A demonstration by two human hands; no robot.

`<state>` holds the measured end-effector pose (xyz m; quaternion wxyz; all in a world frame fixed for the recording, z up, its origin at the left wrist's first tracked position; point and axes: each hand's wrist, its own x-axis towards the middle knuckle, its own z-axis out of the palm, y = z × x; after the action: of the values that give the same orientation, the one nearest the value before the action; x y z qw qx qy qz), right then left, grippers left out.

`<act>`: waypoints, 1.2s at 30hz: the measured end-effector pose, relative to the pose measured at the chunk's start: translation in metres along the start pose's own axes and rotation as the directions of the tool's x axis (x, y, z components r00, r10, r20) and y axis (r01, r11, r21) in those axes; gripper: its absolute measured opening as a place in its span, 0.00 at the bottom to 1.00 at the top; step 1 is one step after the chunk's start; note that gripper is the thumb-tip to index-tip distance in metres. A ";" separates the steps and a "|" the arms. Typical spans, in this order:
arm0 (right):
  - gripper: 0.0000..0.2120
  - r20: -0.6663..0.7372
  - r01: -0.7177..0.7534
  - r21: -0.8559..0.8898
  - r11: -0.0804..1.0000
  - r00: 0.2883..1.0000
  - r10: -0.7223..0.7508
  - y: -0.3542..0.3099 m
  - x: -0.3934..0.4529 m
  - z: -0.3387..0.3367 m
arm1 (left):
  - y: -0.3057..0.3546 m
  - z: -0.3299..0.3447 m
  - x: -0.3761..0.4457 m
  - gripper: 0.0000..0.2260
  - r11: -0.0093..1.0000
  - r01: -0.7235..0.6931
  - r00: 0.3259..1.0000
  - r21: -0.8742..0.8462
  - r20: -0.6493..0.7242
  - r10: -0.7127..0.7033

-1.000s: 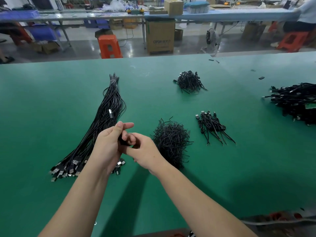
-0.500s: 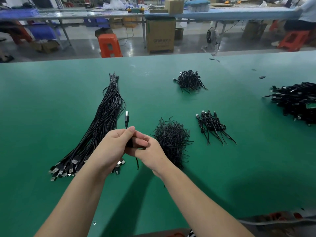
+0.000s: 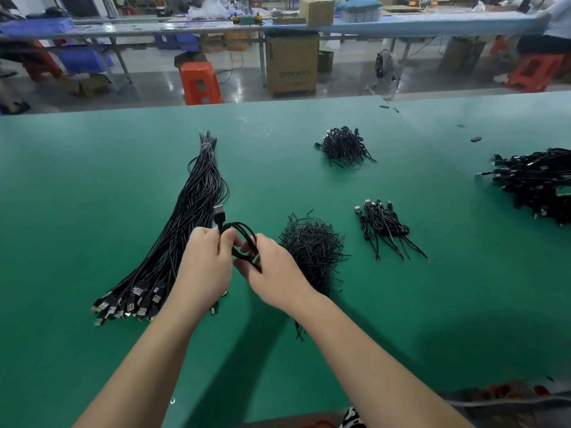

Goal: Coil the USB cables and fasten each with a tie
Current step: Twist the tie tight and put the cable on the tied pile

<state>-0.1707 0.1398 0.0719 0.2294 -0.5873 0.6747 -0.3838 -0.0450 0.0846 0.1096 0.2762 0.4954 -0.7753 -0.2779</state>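
Head view: your left hand [image 3: 204, 267] and right hand [image 3: 272, 273] meet over the green table [image 3: 61, 211], both on one black USB cable [image 3: 244, 242] already wound into a small coil. Left thumb and fingers pinch the coil where the strands cross, just below the USB plug [image 3: 218, 210], which sticks up past your knuckles, metal end pointing away from you. Right fingers are curled round the coil's other side, with a strand running down across them; fingertips themselves are hidden, so how tight the grip is can't be told. No tie visible on this coil from here. Landmark is the pile of ties [image 3: 312, 251], a loose black tangle just right of your right hand. The coil sits just left of that pile, held above the table. Further left of the pile, the bundle of straight cables [image 3: 185, 217] lies flat, plugs fanned out toward you, bare wire ends bunched at the far end; your left wrist covers part of its near end. Right of the pile, a small batch of coiled cables [image 3: 383, 227]. Beyond the pile, another small black heap [image 3: 344, 146]. Far right of the pile, at the frame edge, a bigger cable heap [image 3: 537, 183].
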 end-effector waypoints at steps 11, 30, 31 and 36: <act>0.32 0.093 -0.130 0.097 0.987 0.988 0.121 -0.008 0.002 -0.006 | -0.002 0.003 0.006 0.17 0.989 0.072 0.993 -0.126 0.098 -0.060; 0.13 0.134 -0.042 -0.197 0.980 0.988 0.070 -0.011 -0.004 -0.008 | -0.015 -0.009 0.009 0.14 0.956 0.080 0.995 -0.282 0.076 -0.060; 0.14 0.148 -0.023 -0.230 0.973 0.987 0.058 -0.011 -0.005 -0.009 | -0.017 -0.012 0.010 0.14 0.979 0.025 0.996 -0.202 0.085 -0.008; 0.12 0.217 0.062 -0.381 0.922 0.976 0.024 -0.007 -0.005 -0.006 | -0.013 -0.023 0.013 0.04 0.976 -0.214 0.945 -0.030 0.247 0.215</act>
<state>-0.1700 0.1464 0.0808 0.1781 -0.6659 0.7019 -0.1793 -0.0256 0.0648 0.1184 0.2060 0.3690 -0.8526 -0.3074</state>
